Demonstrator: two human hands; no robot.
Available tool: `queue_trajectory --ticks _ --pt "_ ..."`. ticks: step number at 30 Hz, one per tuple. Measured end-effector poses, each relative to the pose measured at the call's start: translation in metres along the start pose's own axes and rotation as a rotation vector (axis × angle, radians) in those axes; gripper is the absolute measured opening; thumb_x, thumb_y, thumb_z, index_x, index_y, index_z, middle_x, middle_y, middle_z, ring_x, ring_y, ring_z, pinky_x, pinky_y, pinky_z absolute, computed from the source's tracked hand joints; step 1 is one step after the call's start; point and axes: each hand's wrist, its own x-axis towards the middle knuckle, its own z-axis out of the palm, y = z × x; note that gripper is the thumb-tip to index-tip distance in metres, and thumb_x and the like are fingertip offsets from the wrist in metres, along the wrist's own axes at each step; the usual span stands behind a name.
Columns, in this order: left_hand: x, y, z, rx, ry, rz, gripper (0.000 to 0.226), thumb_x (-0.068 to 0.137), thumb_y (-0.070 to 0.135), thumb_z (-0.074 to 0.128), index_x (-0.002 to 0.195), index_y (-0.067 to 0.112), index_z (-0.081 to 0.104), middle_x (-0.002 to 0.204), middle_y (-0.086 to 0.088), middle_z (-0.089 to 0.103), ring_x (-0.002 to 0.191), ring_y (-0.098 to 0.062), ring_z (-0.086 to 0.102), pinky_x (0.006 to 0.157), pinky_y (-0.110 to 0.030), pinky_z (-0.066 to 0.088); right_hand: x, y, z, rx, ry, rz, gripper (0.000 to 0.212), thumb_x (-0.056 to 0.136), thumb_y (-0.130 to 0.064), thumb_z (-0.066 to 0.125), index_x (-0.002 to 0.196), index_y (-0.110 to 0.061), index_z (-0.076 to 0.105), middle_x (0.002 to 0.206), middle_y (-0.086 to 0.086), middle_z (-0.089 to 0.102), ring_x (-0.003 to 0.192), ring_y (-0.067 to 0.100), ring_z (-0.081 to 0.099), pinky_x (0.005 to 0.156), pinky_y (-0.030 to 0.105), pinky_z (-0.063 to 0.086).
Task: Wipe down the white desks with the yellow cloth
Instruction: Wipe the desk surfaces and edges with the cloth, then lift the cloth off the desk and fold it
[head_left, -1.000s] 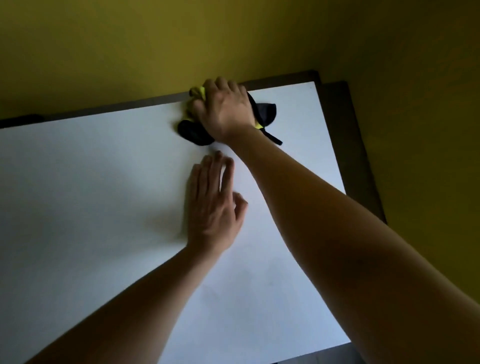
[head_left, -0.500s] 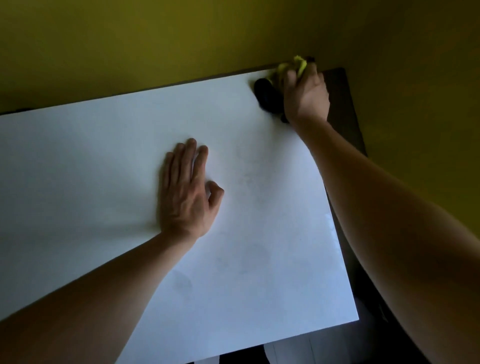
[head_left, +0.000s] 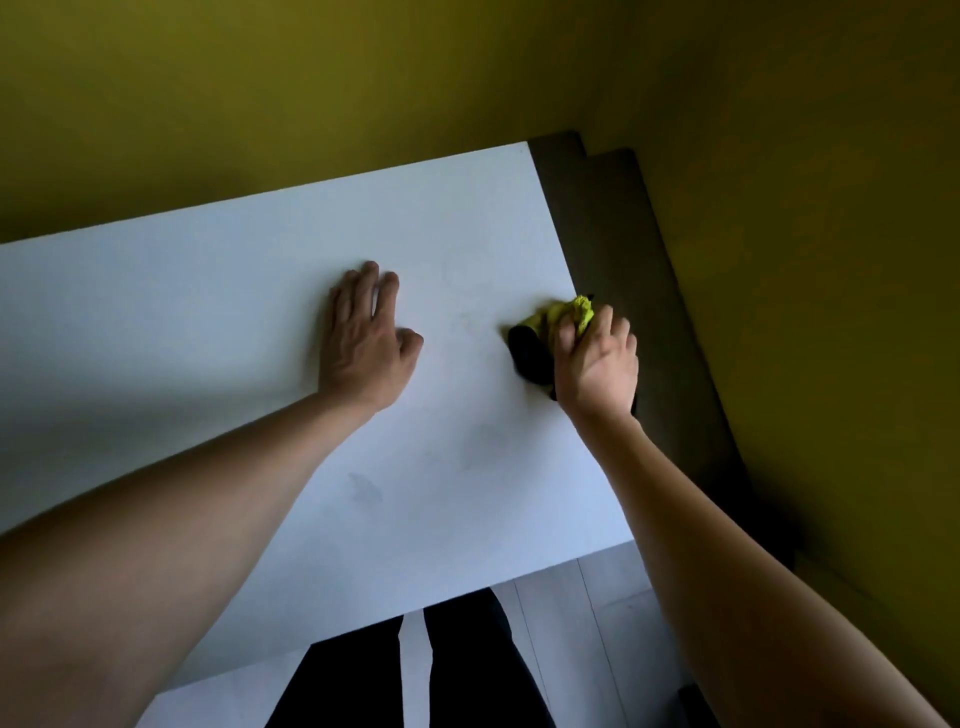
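Note:
A white desk (head_left: 234, 332) fills the middle of the head view, pushed into a corner of yellow walls. My right hand (head_left: 597, 364) grips a bunched yellow cloth (head_left: 569, 312) with a black part at the desk's right edge, about halfway along it, pressing it onto the surface. My left hand (head_left: 363, 343) rests flat on the desktop to the left of the cloth, fingers straight and pointing away from me. Faint smudges show on the near part of the desktop.
A dark strip of floor (head_left: 649, 312) runs between the desk's right edge and the yellow wall (head_left: 805, 260). Below the near edge, my legs in dark trousers (head_left: 452, 670) stand on pale floor (head_left: 566, 613).
My right hand has swept the cloth from the middle of the far edge to the far right corner, then down the right edge toward me. My left hand stays flat on the desk.

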Motion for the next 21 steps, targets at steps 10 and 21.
queue_trajectory --ticks 10,21 --pt "-0.114 0.005 -0.023 -0.144 -0.238 -0.023 0.047 0.100 0.021 0.056 0.146 0.017 0.050 0.166 -0.006 0.029 0.151 -0.028 0.029 0.120 -0.036 0.027 -0.065 -0.008 -0.047 0.185 -0.219 -0.045 0.051 0.085 -0.047 0.068 0.128 -0.033 0.044 0.104 -0.002 0.063 0.098 0.026 0.061 0.083 0.033 0.048" --pt "-0.133 0.021 -0.059 -1.075 -0.394 -0.318 0.008 0.095 0.039 0.072 0.100 0.034 0.071 0.098 0.011 0.072 0.096 -0.007 0.068 0.076 -0.018 0.049 -0.136 -0.031 -0.067 0.712 -0.485 -0.194 0.025 0.085 -0.010 0.073 0.098 -0.031 0.067 0.090 -0.007 0.072 0.070 0.009 0.062 0.059 0.021 0.050"
